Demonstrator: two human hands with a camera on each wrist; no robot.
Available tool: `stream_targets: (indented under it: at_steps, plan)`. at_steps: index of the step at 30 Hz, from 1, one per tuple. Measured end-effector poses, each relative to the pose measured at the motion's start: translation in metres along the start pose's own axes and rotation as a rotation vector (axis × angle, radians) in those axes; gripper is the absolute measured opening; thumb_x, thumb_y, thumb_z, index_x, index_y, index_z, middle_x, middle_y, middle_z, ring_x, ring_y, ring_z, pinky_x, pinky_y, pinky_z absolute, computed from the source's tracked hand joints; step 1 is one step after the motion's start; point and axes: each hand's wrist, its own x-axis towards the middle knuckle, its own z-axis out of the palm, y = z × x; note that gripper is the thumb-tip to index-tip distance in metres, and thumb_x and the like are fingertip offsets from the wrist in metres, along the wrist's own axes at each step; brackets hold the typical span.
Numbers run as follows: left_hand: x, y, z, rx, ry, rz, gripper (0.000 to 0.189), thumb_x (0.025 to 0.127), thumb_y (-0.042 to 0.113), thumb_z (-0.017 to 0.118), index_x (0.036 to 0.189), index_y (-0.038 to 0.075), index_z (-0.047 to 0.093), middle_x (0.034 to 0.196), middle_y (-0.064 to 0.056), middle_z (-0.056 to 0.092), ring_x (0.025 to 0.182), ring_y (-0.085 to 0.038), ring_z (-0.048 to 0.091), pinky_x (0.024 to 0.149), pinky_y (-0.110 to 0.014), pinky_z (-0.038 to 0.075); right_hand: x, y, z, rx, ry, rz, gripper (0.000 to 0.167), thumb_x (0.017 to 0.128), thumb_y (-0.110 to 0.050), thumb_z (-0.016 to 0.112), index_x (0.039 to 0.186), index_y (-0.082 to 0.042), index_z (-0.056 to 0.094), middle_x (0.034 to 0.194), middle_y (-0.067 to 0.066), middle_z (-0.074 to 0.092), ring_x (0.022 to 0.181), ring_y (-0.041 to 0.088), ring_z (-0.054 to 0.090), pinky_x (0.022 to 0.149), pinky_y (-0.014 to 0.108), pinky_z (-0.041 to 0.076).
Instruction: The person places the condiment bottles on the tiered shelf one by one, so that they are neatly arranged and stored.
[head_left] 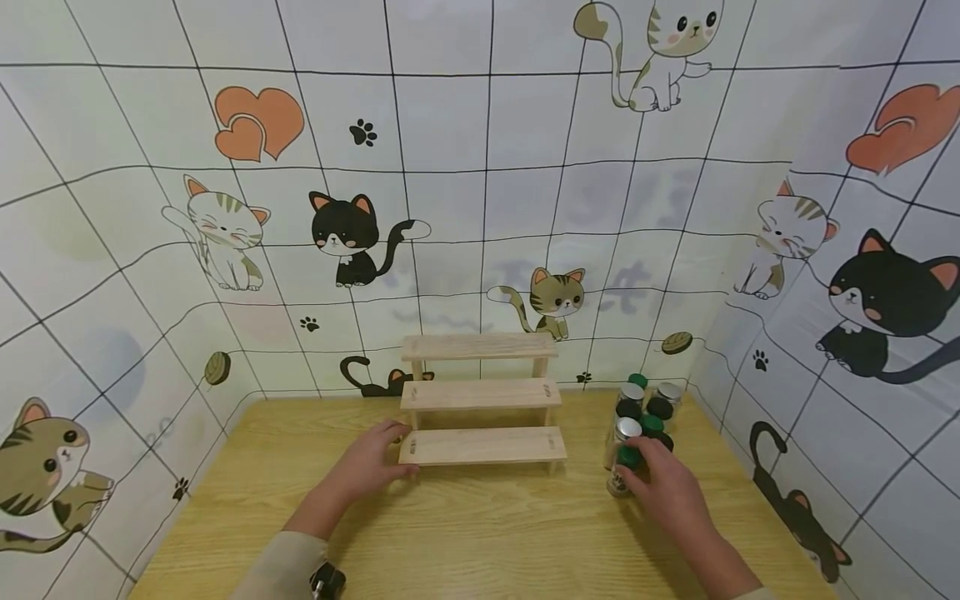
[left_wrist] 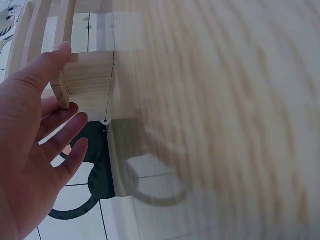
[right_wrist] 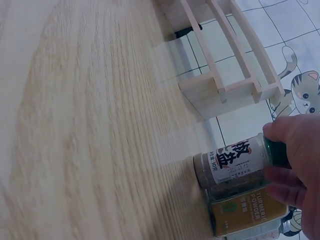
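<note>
A three-tier wooden shelf rack stands against the wall at the middle of the table. My left hand grips the left end of its lowest step; the left wrist view shows the thumb on one side of the board and fingertips on the other. At the right, my right hand pinches the green cap of a spice jar with a white label and "30" printed on it. That jar is upright at the front of a group of jars. Beside it is a jar with a yellow-brown "Turmeric Powder" label.
Several more spice jars with silver caps and green caps stand close together behind the held one. Wood-grain table spreads in front of the rack. Cat-printed sheeting covers the walls at the back and both sides.
</note>
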Motion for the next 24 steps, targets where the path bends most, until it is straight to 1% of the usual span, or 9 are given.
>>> stream_targets:
  at_steps: [3, 6, 9, 11, 14, 18, 21, 24]
  plan:
    - [0.001, 0.001, -0.001, -0.016, 0.002, -0.008, 0.074, 0.089, 0.041, 0.096, 0.148, 0.005, 0.067, 0.144, -0.013, 0.065, 0.126, -0.034, 0.068, 0.106, -0.058, 0.055, 0.0, 0.0, 0.002, 0.032, 0.003, 0.006, 0.046, 0.093, -0.012, 0.091, 0.131, -0.006, 0.067, 0.123, 0.016, 0.072, 0.109, 0.038, 0.074, 0.088, 0.06, 0.062]
    - [0.0, 0.002, -0.002, -0.037, 0.0, -0.018, 0.074, 0.089, 0.04, 0.096, 0.148, 0.005, 0.068, 0.148, -0.015, 0.064, 0.124, -0.033, 0.069, 0.105, -0.058, 0.055, 0.001, -0.001, 0.004, 0.078, 0.013, 0.004, 0.045, 0.092, -0.011, 0.092, 0.13, -0.007, 0.069, 0.123, 0.014, 0.072, 0.107, 0.034, 0.074, 0.087, 0.055, 0.063]
    - [-0.001, 0.002, -0.002, -0.052, 0.002, -0.035, 0.075, 0.087, 0.039, 0.097, 0.148, 0.006, 0.069, 0.151, -0.016, 0.063, 0.121, -0.032, 0.07, 0.104, -0.059, 0.056, 0.002, -0.005, 0.004, 0.127, 0.016, -0.004, 0.044, 0.092, -0.012, 0.093, 0.128, -0.01, 0.069, 0.12, 0.008, 0.072, 0.099, 0.024, 0.071, 0.08, 0.044, 0.062]
    - [-0.001, 0.002, -0.002, -0.048, 0.005, -0.05, 0.074, 0.086, 0.04, 0.098, 0.147, 0.008, 0.07, 0.153, -0.017, 0.062, 0.121, -0.032, 0.071, 0.103, -0.059, 0.056, 0.004, -0.007, 0.002, 0.153, 0.02, -0.011, 0.043, 0.092, -0.012, 0.093, 0.128, -0.011, 0.07, 0.116, 0.004, 0.071, 0.094, 0.018, 0.067, 0.075, 0.037, 0.06]
    - [0.0, 0.0, -0.002, -0.024, 0.01, -0.058, 0.074, 0.085, 0.043, 0.098, 0.146, 0.011, 0.071, 0.15, -0.012, 0.065, 0.12, -0.029, 0.071, 0.1, -0.056, 0.057, 0.009, -0.013, 0.0, 0.197, 0.03, -0.028, 0.042, 0.092, -0.012, 0.093, 0.128, -0.013, 0.071, 0.111, -0.001, 0.07, 0.087, 0.011, 0.062, 0.071, 0.03, 0.056]
    - [0.002, -0.002, -0.001, 0.0, 0.012, -0.058, 0.073, 0.084, 0.045, 0.099, 0.144, 0.013, 0.072, 0.144, -0.005, 0.068, 0.117, -0.026, 0.071, 0.096, -0.052, 0.059, 0.017, -0.02, -0.004, 0.27, 0.035, -0.061, 0.04, 0.093, -0.011, 0.092, 0.127, -0.014, 0.072, 0.104, -0.004, 0.069, 0.081, 0.009, 0.061, 0.068, 0.028, 0.056]
    - [0.002, -0.002, -0.001, 0.0, 0.013, -0.05, 0.073, 0.083, 0.045, 0.099, 0.143, 0.013, 0.073, 0.139, -0.001, 0.069, 0.115, -0.024, 0.072, 0.094, -0.051, 0.059, 0.025, -0.027, -0.006, 0.321, 0.015, -0.073, 0.038, 0.096, -0.013, 0.09, 0.128, -0.016, 0.071, 0.102, -0.004, 0.068, 0.08, 0.009, 0.063, 0.067, 0.028, 0.057]
    - [0.002, -0.001, -0.001, -0.007, 0.013, -0.03, 0.072, 0.083, 0.043, 0.1, 0.141, 0.011, 0.073, 0.135, 0.0, 0.07, 0.113, -0.024, 0.072, 0.092, -0.05, 0.06, 0.034, -0.034, -0.009, 0.348, 0.001, -0.076, 0.035, 0.098, -0.017, 0.088, 0.129, -0.017, 0.071, 0.102, -0.004, 0.068, 0.082, 0.01, 0.065, 0.067, 0.029, 0.058]
